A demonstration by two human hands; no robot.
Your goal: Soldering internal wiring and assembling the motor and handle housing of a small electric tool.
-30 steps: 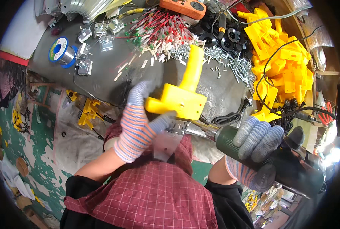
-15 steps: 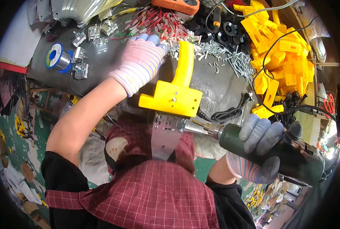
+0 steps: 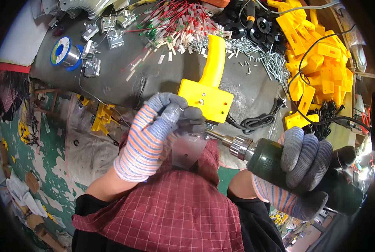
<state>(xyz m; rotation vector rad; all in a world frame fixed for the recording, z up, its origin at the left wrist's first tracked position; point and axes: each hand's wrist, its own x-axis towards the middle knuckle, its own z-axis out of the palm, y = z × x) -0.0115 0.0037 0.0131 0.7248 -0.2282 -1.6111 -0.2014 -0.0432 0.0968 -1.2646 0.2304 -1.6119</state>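
In the head view, the striped-gloved left hand [image 3: 147, 134] curled at the yellow plastic, long-handled housing [image 3: 210, 102], centre frame; whether it gripped anything was unclear. At lower right, the grey-fingered, striped-gloved right hand [image 3: 307, 164] clasped a dark green, cylindrical power driver [image 3: 266, 158].

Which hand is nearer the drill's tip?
Left. The left hand is just left of the tip; the right hand is farther away, to its right, gripping the drill.

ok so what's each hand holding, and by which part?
Right hand: the power driver, gripped around its dark body. Left hand: at the yellow housing's lower left; whether it grips anything can't be told.
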